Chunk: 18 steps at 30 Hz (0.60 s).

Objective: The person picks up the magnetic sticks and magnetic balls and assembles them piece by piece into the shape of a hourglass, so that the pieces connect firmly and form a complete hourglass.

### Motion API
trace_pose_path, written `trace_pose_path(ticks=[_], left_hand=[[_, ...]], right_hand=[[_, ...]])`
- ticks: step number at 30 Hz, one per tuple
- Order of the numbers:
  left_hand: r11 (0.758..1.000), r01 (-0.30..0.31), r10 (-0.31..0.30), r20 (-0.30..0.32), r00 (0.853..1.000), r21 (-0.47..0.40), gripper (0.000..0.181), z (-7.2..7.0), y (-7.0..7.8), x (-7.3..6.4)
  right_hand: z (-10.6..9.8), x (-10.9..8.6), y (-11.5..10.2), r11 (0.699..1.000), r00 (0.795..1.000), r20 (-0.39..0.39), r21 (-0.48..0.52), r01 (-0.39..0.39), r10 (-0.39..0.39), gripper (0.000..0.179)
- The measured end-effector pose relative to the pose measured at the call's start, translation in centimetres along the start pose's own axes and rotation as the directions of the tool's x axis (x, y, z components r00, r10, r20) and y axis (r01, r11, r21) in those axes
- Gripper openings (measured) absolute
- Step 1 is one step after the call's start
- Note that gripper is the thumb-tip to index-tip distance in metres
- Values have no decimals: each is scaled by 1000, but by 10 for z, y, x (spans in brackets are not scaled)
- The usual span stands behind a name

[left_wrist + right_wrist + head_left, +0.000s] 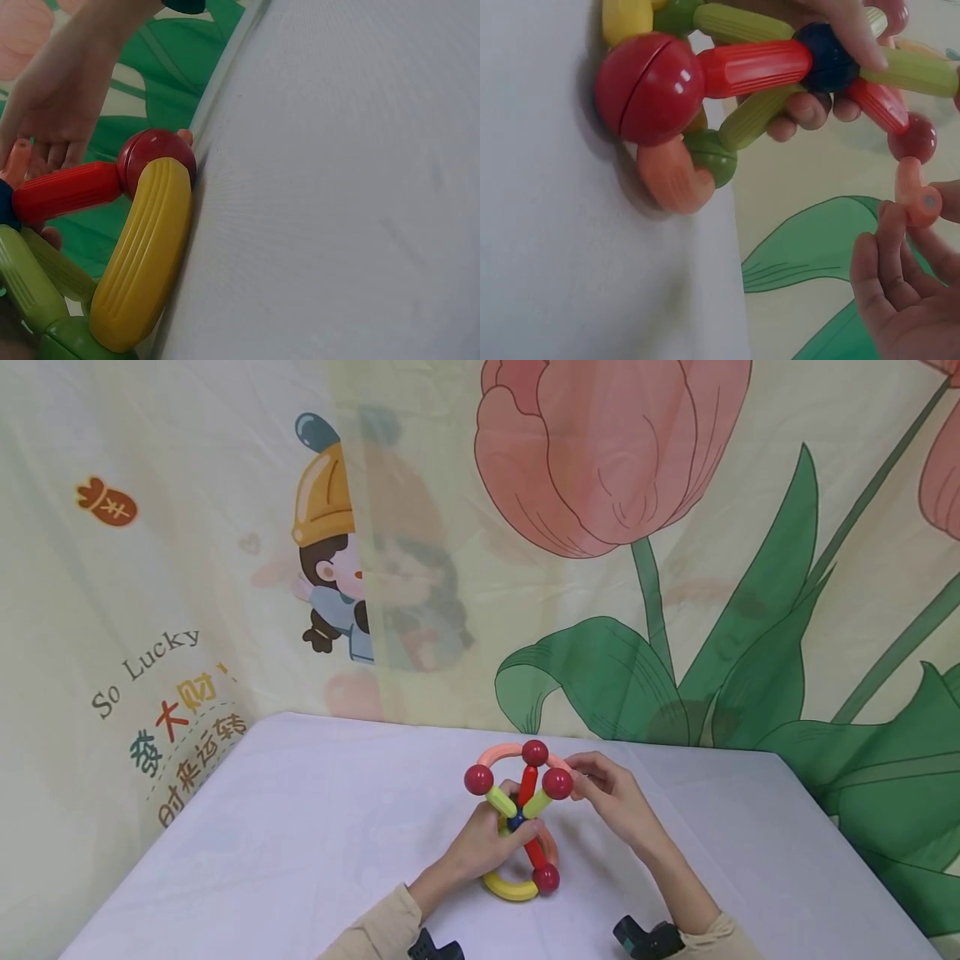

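Observation:
A toy frame of coloured balls and ribbed sticks stands on the table. My left hand grips it around the dark blue ball at its middle, where red sticks and light green sticks meet. At the upper right, my right hand pinches the end of a salmon curved stick, whose other end meets a red ball. Down at the table are another red ball, a yellow curved stick and a green ball.
A white cloth covers the table. Behind its far edge hangs a curtain printed with tulips and a cartoon figure. Black wrist devices show by the left sleeve and the right sleeve.

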State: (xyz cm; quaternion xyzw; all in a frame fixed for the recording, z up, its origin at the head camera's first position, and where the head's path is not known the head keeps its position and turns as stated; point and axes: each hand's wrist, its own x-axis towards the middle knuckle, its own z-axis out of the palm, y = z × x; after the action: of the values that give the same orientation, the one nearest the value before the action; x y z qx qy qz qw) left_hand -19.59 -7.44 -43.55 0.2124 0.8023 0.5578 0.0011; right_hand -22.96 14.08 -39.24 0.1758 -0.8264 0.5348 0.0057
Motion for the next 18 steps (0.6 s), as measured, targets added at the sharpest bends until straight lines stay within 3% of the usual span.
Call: trace_pose_path(ticks=[4,11,18], left_hand=[[1000,-3,3,6,1000,-15,28,-2,7,-2],[993,-73,78,55,995,-89,25,-3,-1,-1],[991,-65,71,54,996,-114,24,-3,0,0]], right_hand=[[-2,0,-6,998,1000,-2,51,-30,30,32],[-4,-1,-15,984,995,19,149,-101,99,36],[-4,-5,-26,960,982,61,209,-186,177,40]])
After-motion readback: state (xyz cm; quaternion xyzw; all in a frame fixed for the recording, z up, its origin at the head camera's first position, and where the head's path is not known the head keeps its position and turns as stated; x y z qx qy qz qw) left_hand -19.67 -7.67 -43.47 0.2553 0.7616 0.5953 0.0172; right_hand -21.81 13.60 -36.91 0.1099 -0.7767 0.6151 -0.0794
